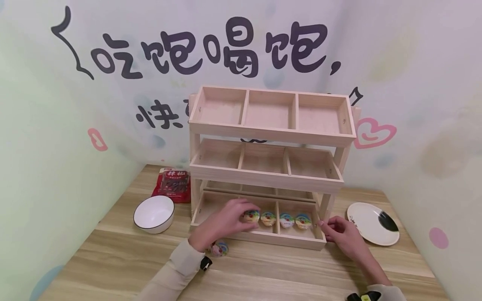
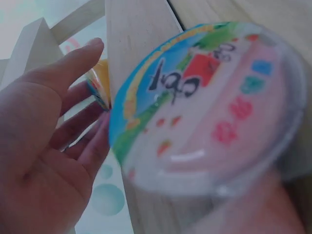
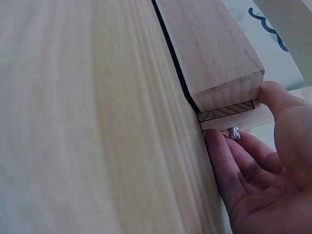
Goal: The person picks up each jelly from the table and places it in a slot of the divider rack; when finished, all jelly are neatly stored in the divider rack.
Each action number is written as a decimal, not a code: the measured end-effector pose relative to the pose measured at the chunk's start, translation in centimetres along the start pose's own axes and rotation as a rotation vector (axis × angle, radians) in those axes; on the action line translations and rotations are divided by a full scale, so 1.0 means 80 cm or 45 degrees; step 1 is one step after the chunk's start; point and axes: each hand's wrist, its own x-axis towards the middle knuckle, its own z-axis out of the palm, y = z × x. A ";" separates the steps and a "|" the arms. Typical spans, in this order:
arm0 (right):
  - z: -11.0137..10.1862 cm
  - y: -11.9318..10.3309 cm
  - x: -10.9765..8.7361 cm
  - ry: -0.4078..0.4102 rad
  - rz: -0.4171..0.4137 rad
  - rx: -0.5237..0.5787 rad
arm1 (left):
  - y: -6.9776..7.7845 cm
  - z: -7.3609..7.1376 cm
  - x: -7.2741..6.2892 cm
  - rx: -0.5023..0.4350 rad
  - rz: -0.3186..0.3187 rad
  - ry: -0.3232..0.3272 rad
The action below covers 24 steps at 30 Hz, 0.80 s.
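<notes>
My left hand [image 1: 231, 217] reaches into the middle compartment of the bottom tray of a wooden three-tier rack [image 1: 263, 240]. Its thumb and fingers are around a small jelly cup [image 1: 251, 216]; orange contents show in the left wrist view. Another jelly cup [image 1: 268, 218] sits beside it, and two more, one a white-lidded cup [image 1: 287, 220], are in the right compartment. On the table by my left wrist lies a pink-lidded jelly cup [image 2: 195, 112]. My right hand [image 1: 344, 236] grips the tray's right end, thumb at the edge, fingers curled near a metal bolt [image 3: 234, 132].
Left of the rack stand a white bowl [image 1: 154, 214] and a red food packet [image 1: 173, 184]. A plate [image 1: 373, 223] with a black patch lies to the right. The middle tier [image 1: 263, 177] and top tier [image 1: 271, 131] have three compartments each. Behind is a printed wall [image 1: 113, 104].
</notes>
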 end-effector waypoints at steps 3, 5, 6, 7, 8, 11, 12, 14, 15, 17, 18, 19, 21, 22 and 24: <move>0.000 0.001 0.000 0.001 0.001 0.002 | 0.000 0.002 0.005 0.033 -0.047 -0.048; 0.000 0.002 0.000 0.001 0.000 0.001 | 0.000 0.004 0.009 0.046 -0.056 -0.072; 0.000 0.002 0.000 0.001 0.000 0.002 | 0.000 0.005 0.011 0.052 -0.062 -0.085; 0.000 0.002 0.000 0.000 -0.001 0.002 | -0.001 0.006 0.013 0.060 -0.067 -0.094; 0.000 0.002 0.000 0.001 -0.002 0.003 | -0.001 0.007 0.015 0.072 -0.075 -0.106; 0.001 0.002 0.001 -0.002 -0.009 0.003 | -0.001 0.009 0.020 0.134 -0.084 -0.136; 0.001 0.002 0.001 -0.003 -0.010 0.003 | -0.002 0.009 0.021 0.160 -0.086 -0.145; 0.001 0.001 0.001 -0.004 -0.011 0.002 | -0.002 0.010 0.024 0.208 -0.092 -0.161; 0.001 0.002 0.001 -0.005 -0.011 -0.001 | -0.002 0.011 0.025 0.221 -0.095 -0.166; 0.001 0.002 0.002 -0.004 -0.012 -0.006 | -0.003 0.013 0.026 0.235 -0.100 -0.171; 0.000 0.002 0.002 -0.003 -0.013 -0.008 | -0.004 0.013 0.027 0.234 -0.098 -0.174; 0.000 0.002 0.002 -0.002 -0.014 -0.011 | -0.005 0.013 0.027 0.231 -0.092 -0.175; 0.000 0.003 0.002 -0.001 -0.015 -0.014 | -0.007 0.014 0.027 0.210 -0.066 -0.173; 0.000 0.003 0.003 -0.001 -0.015 -0.014 | -0.008 0.014 0.027 0.200 -0.051 -0.172; 0.000 0.004 0.003 0.000 -0.014 -0.017 | -0.011 0.013 0.026 0.173 -0.023 -0.174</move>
